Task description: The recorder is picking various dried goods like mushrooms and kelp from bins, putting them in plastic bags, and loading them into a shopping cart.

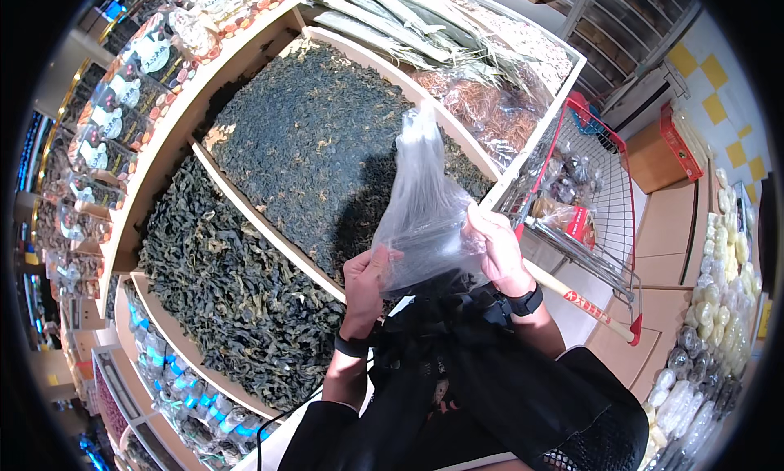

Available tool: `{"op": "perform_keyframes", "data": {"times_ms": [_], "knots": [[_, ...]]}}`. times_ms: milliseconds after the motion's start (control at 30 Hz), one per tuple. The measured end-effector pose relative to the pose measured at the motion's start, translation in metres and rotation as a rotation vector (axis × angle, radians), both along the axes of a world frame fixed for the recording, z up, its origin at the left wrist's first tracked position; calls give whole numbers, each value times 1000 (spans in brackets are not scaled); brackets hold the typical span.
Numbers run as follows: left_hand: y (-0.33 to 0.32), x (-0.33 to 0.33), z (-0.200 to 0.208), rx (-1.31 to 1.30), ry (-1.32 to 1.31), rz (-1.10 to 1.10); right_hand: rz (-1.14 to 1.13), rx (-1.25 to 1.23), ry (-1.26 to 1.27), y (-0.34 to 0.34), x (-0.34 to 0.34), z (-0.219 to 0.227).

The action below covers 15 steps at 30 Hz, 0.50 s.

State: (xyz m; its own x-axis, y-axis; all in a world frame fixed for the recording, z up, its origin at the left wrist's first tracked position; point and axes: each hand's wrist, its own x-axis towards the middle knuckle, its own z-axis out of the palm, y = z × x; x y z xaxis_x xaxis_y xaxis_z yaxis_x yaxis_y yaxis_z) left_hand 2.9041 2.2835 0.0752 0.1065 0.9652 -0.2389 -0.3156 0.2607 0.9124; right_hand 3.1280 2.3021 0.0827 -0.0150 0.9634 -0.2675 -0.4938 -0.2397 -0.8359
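Between my two hands stretches a clear plastic bag, its bunched end rising away from me over the bin. My left hand pinches the bag's near left edge between thumb and fingers. On the other side my right hand grips the bag's right edge. Beyond the bag lies a wide bin of small, dark, crinkled dried food, perhaps dried fungus. To the left, a second bin holds larger dark green-black curled pieces. Neither hand touches the dried goods.
A wooden divider parts the two bins. Far off lie long dried leaves and reddish-brown strands. A shopping cart with bagged goods stands at right. Packaged goods line the left; wrapped pale items lie far right.
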Motion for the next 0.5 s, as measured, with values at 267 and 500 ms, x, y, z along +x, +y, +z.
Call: {"op": "perform_keyframes", "data": {"times_ms": [267, 500], "knots": [[-4, -9, -11, -67, -234, 251, 157, 87, 371, -6, 14, 15], [-18, -31, -60, 63, -655, 140, 332, -75, 546, -15, -7, 23]]}}
